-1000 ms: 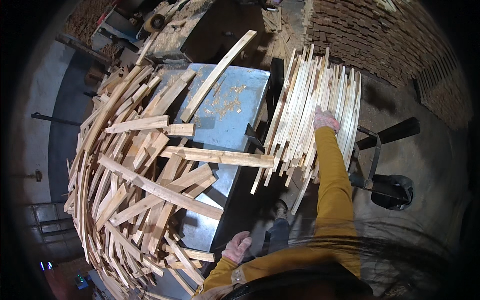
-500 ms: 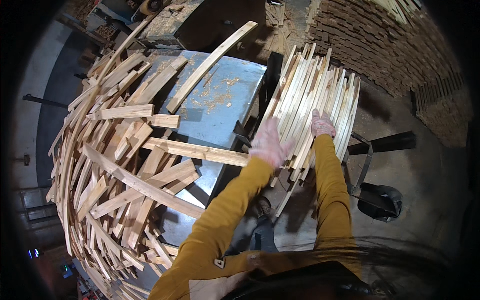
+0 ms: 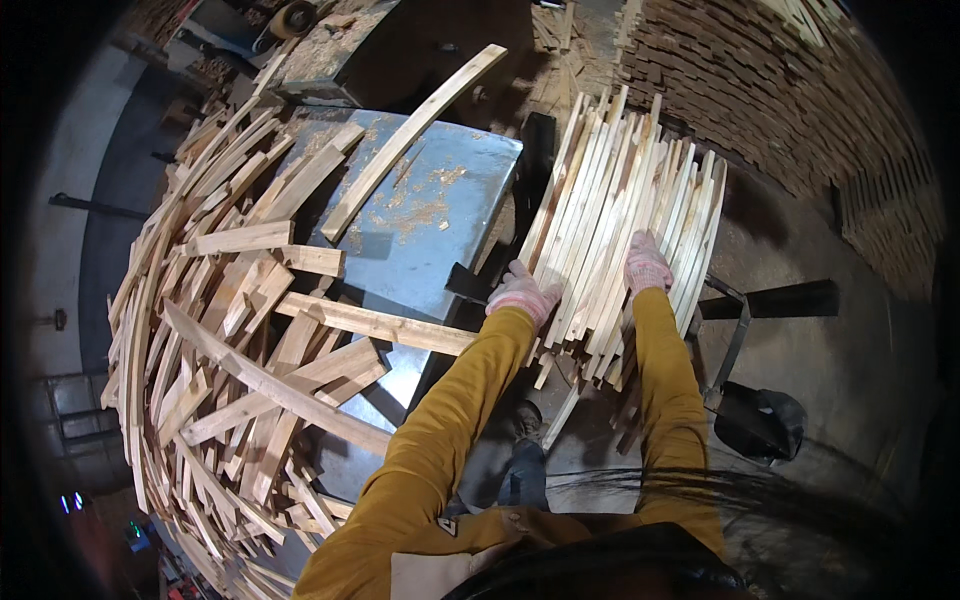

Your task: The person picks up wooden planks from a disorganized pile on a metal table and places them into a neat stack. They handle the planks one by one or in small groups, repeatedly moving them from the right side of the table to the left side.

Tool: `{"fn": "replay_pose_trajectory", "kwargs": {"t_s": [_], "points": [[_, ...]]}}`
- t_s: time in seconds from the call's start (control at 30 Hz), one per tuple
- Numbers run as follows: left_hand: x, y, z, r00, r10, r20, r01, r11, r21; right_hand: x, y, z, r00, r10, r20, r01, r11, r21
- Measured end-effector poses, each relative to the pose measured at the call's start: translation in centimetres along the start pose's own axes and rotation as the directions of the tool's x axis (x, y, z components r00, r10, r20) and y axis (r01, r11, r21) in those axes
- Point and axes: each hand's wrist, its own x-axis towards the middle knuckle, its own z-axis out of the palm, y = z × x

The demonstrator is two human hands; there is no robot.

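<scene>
A thick stack of long, pale wooden strips (image 3: pixel 598 215) lies ahead of me, running away from my body, with uneven near ends. My left hand (image 3: pixel 525 293), in a pinkish work glove, is closed against the stack's left edge, its thumb over the strips. In a matching glove, my right hand (image 3: pixel 648 265) grips strips toward the right part of the stack, fingers pointing away from me. More strips lie to the right of that hand. The undersides of both hands are hidden.
Left is a blue-grey metal table (image 3: pixel 410 240) with sawdust and a large heap of loose wooden slats (image 3: pixel 230 350). One curved slat (image 3: pixel 415 140) lies across it. Stacked boards (image 3: pixel 760 100) stand at the back right. A black bag-like object (image 3: pixel 760 420) is at lower right, beside a metal frame (image 3: pixel 733 345).
My left hand, spread and raised over the strips before, has come down and left onto the stack's edge. The right hand has stayed on the strips, shifting slightly nearer to me.
</scene>
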Motion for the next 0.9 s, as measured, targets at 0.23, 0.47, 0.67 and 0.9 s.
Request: {"fn": "replay_pose_trajectory", "kwargs": {"t_s": [0.23,0.47,0.67,0.9], "points": [[-10.5,-4.5,-0.5,0.504,0.758,-0.414,-0.832,0.555,0.002,10.6,8.8,15.8,0.92,-0.241,-0.31,-0.185,0.43,-0.884],[-26.3,-18.5,4.1,0.871,0.346,-0.348,-0.487,0.704,-0.518,-18.9,-13.3,1.6,0.367,-0.412,-0.834,0.874,0.46,0.158],[-34.1,-22.0,4.6,0.928,0.083,-0.364,-0.33,0.636,-0.698,-26.4,-22.5,-0.1,0.759,-0.533,-0.375,0.35,0.819,-0.455],[-37.9,-27.5,7.0,0.935,0.055,-0.351,-0.305,0.631,-0.713,-20.6,-25.4,3.7,0.071,-0.7,-0.711,0.615,0.592,-0.521]]}}
